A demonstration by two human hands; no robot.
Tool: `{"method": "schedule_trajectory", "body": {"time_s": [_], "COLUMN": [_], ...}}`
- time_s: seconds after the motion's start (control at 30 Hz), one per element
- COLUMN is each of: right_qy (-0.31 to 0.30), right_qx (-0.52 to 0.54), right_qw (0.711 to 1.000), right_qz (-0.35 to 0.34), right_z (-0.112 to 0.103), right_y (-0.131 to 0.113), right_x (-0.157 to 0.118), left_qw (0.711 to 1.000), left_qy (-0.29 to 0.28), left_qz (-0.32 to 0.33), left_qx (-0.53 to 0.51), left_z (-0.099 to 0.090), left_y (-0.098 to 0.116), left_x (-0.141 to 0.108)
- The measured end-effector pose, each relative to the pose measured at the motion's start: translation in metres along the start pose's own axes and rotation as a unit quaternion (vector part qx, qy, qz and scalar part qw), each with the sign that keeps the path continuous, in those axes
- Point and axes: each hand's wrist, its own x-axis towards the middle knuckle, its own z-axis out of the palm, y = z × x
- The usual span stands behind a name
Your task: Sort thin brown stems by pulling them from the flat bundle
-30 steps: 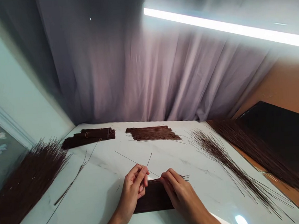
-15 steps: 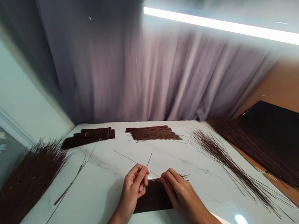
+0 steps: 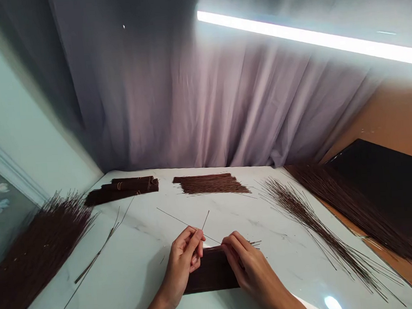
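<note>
Both hands work close together over a flat dark brown panel of tightly packed thin strands (image 3: 215, 270) at the table's near middle. My left hand (image 3: 185, 251) is closed in a pinch on a thin dark strand (image 3: 171, 216) that slants from upper left toward my right hand. A second short strand end (image 3: 206, 220) sticks up from the left fingertips. My right hand (image 3: 244, 256) pinches the lower end of the slanting strand at the panel's far edge. Loose strand ends show just beyond the right hand. The panel's right part is hidden under that hand.
On the white marbled table (image 3: 135, 255) lie tied dark rolls (image 3: 123, 188), a flat pile of cut strands (image 3: 211, 183) and a loose strand bundle (image 3: 311, 217). A large strand heap (image 3: 35, 253) fills the left edge. More long strands (image 3: 360, 213) lie along the right.
</note>
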Motion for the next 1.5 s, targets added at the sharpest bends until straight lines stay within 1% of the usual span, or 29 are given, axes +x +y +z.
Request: {"method": "schedule_trajectory", "body": {"time_s": [0.07,0.1,0.17,0.2,0.23,0.27,0.3,0.37,0.43,0.47,0.53,0.6,0.63,0.7,0.73,0.8,0.87,0.9,0.93,0.97,1.03,1.07,1.1,1.13,1.2,1.27,1.33,1.4,1.5], "right_qy": [-0.006,-0.022,-0.086,-0.115,-0.132,-0.130,-0.107,-0.028,0.032,0.046,0.024,-0.028,-0.051,-0.077,-0.090,-0.134,-0.165,-0.161,-0.139,-0.101,-0.032,-0.016,-0.017,-0.033,-0.091,-0.145,-0.182,-0.198,-0.199], "right_qx": [0.027,0.048,0.098,0.115,0.125,0.123,0.103,0.028,-0.037,-0.044,0.000,0.057,0.073,0.081,0.086,0.123,0.163,0.169,0.164,0.154,0.162,0.183,0.208,0.229,0.248,0.253,0.261,0.276,0.293], "right_qw": [1.000,0.999,0.991,0.987,0.983,0.983,0.988,0.995,0.989,0.986,0.990,0.994,0.994,0.993,0.992,0.983,0.973,0.972,0.976,0.982,0.986,0.983,0.978,0.972,0.962,0.954,0.945,0.936,0.930], "right_qz": [0.003,0.005,-0.003,-0.012,-0.021,-0.032,-0.046,-0.090,-0.139,-0.153,-0.136,-0.088,-0.065,-0.036,-0.030,-0.018,-0.013,-0.019,-0.029,-0.038,-0.028,-0.008,0.015,0.036,0.063,0.075,0.079,0.086,0.098], "right_z": [-0.004,-0.009,-0.025,-0.035,-0.045,-0.054,-0.061,-0.066,-0.060,-0.054,-0.039,-0.027,-0.024,-0.022,-0.024,-0.033,-0.044,-0.049,-0.052,-0.053,-0.050,-0.046,-0.042,-0.038,-0.032,-0.032,-0.036,-0.042,-0.046], "right_y": [0.004,0.006,0.011,0.012,0.013,0.013,0.012,0.008,0.002,0.000,0.000,0.005,0.009,0.016,0.019,0.021,0.018,0.015,0.011,0.006,-0.001,-0.004,-0.005,-0.004,0.000,0.007,0.013,0.017,0.019], "right_x": [0.004,0.008,0.016,0.021,0.024,0.026,0.026,0.022,0.013,0.008,0.000,-0.001,0.001,0.008,0.012,0.019,0.022,0.022,0.020,0.016,0.008,0.004,0.001,-0.001,0.000,0.004,0.009,0.012,0.013], "left_qw": [1.000,0.998,0.987,0.976,0.965,0.958,0.955,0.957,0.966,0.973,0.985,0.991,0.992,0.992,0.989,0.974,0.951,0.944,0.943,0.948,0.967,0.977,0.985,0.991,0.994,0.993,0.989,0.984,0.977], "left_qy": [-0.022,-0.050,-0.141,-0.190,-0.226,-0.247,-0.250,-0.222,-0.173,-0.144,-0.090,-0.067,-0.068,-0.091,-0.114,-0.187,-0.255,-0.269,-0.264,-0.243,-0.171,-0.133,-0.102,-0.080,-0.072,-0.087,-0.109,-0.128,-0.142], "left_qz": [-0.009,-0.022,-0.063,-0.081,-0.087,-0.082,-0.070,-0.036,-0.014,-0.011,-0.012,-0.018,-0.023,-0.046,-0.067,-0.117,-0.156,-0.162,-0.158,-0.142,-0.093,-0.071,-0.058,-0.053,-0.059,-0.074,-0.096,-0.120,-0.145], "left_qx": [0.008,0.018,0.052,0.074,0.099,0.124,0.146,0.182,0.190,0.180,0.144,0.119,0.107,0.078,0.061,0.051,0.076,0.099,0.126,0.151,0.166,0.154,0.126,0.094,0.059,0.042,0.009,-0.032,-0.067], "left_z": [0.000,0.000,0.002,0.003,0.005,0.007,0.009,0.010,0.009,0.008,0.004,0.002,0.001,0.002,0.003,0.005,0.005,0.005,0.005,0.005,0.004,0.004,0.003,0.002,0.000,0.001,0.005,0.010,0.016], "left_y": [0.003,0.005,0.010,0.012,0.014,0.015,0.015,0.014,0.010,0.008,0.004,0.004,0.004,0.007,0.009,0.011,0.011,0.010,0.009,0.008,0.005,0.004,0.003,0.002,0.001,0.002,0.002,0.003,0.007], "left_x": [-0.003,-0.006,-0.012,-0.015,-0.017,-0.018,-0.018,-0.016,-0.010,-0.007,-0.001,0.001,0.000,-0.005,-0.009,-0.018,-0.023,-0.024,-0.024,-0.022,-0.016,-0.012,-0.009,-0.006,-0.003,-0.004,-0.008,-0.013,-0.020]}}
